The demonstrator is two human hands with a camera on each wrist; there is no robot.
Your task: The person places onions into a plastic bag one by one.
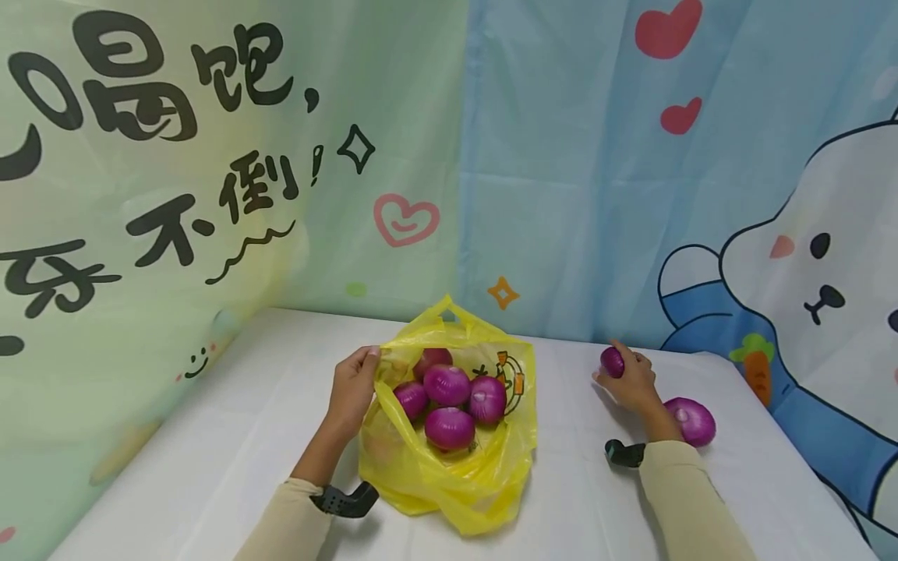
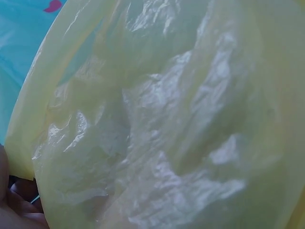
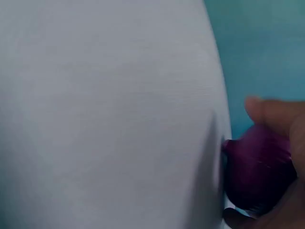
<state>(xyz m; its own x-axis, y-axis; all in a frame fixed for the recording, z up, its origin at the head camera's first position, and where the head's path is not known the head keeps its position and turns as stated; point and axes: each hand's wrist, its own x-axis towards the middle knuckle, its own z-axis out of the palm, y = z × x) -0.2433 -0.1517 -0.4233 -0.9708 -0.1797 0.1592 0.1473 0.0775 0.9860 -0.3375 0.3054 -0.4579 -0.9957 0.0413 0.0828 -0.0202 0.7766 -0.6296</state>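
White cloth covered the table [image 1: 210, 467], and bright cartoon curtains hung behind it. The right hand [image 1: 631, 383] had its fingers curled around one small purple onion [image 1: 612, 361], close to the far edge of the table. One bigger onion [image 1: 691, 421] lay on the cloth just beside that wrist. The left hand [image 1: 353, 389] pinched the rim of one yellow plastic bag [image 1: 449, 475] and held it open. Five purple onions [image 1: 449, 385] sat packed together inside the bag. That made seven onions in all. The bag sat in the middle of the table. Bare white cloth lay between the bag and the right hand, and more on the left side.
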